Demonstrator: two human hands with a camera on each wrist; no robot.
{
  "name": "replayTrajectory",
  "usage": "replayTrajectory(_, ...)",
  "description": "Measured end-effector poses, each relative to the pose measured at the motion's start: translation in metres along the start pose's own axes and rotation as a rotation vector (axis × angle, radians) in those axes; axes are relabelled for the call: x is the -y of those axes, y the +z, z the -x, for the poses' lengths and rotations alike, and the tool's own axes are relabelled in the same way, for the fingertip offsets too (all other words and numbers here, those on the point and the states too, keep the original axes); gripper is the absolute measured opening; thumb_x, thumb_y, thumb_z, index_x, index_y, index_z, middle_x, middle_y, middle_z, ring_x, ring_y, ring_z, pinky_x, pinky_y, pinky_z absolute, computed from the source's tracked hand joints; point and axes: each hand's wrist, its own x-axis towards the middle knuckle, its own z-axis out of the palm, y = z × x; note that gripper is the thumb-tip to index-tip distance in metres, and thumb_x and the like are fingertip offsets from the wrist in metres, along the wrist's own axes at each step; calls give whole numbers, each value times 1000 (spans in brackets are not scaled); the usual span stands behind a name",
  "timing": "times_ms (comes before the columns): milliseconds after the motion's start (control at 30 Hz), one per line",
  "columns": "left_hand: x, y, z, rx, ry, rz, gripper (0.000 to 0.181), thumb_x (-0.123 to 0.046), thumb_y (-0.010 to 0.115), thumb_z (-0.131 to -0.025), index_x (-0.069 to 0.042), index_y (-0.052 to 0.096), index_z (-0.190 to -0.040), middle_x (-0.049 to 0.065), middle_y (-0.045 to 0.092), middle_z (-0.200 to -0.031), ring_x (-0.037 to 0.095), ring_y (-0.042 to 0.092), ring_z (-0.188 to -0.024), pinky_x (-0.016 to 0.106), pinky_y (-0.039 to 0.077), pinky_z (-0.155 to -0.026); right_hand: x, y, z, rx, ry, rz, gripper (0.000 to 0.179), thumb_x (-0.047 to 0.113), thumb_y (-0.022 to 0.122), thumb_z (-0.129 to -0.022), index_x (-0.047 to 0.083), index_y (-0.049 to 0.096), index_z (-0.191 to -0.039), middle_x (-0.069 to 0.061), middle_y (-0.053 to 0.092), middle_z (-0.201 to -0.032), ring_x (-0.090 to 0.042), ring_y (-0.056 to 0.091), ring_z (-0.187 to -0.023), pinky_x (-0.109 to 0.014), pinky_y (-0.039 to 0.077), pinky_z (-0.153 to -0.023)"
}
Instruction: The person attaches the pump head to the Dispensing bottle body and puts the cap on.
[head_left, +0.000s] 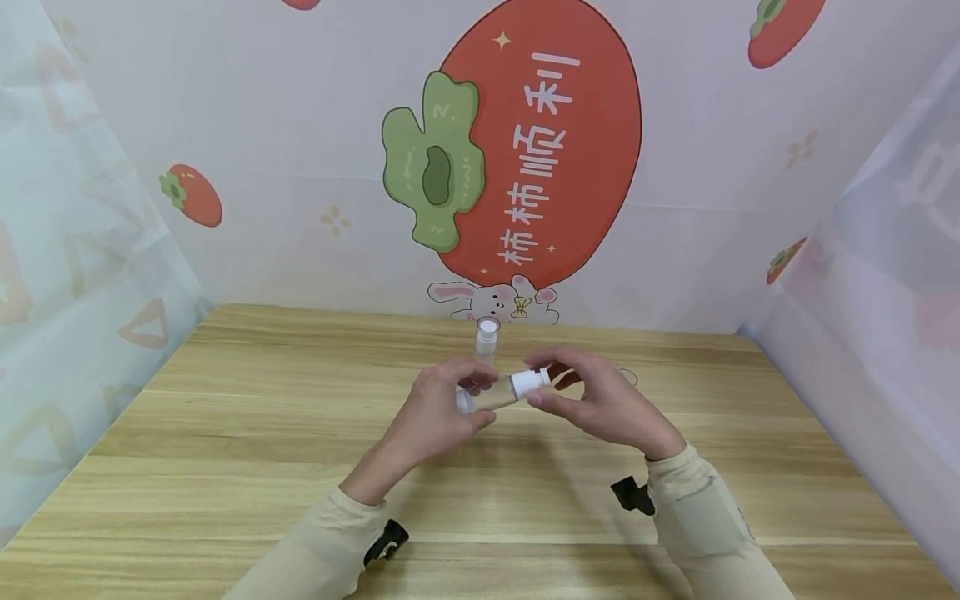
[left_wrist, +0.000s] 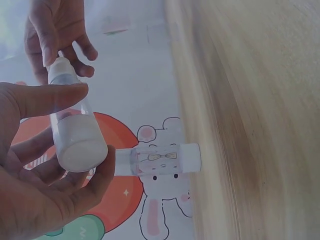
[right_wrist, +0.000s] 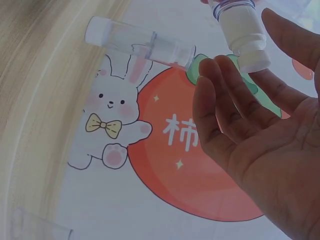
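Observation:
A small clear bottle with a white base and a white pump top is held tilted above the table. My left hand grips its lower body between thumb and fingers, as the left wrist view shows. Around the pump top, my right hand has its thumb and fingers spread; in the right wrist view they look apart from it. Behind the held bottle, a second clear bottle with a white top stands upright on the table. A clear cap-like piece is partly cut off in the right wrist view.
The wood-grain table extends to both sides of my hands. A printed backdrop with persimmons and a rabbit rises from its back edge, and similar sheets flank both sides. Black straps show at the wrists.

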Motion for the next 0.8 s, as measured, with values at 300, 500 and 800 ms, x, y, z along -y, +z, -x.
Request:
replayTrajectory(300,-1,-2,0,48,-81,76,38,-1,88,-75,-6,73,-110,4,71,-101,28,66,-93,43,52,-86,0,0,0,-9,-55,9,41,12,83,-86,14,66,-123,3,66,-120,-18,66,-100,-46,56,-86)
replayTrajectory(500,-3,-3,-1,62,-111,100,39,-2,87,-76,-7,73,-111,3,71,-101,29,67,-95,44,52,-87,0,0,0,-11,-75,8,40,6,81,-87,12,66,-123,2,67,-120,-20,65,-102,-44,56,-86)
replayTrajectory(800,-3,-2,0,56,-106,86,38,-2,87,-76,-8,73,-110,2,72,-102,29,66,-95,45,51,-87,-1,0,0,-4,-72,7,33,4,77,-90,12,68,-121,5,68,-115,-18,66,-99,-38,56,-85)
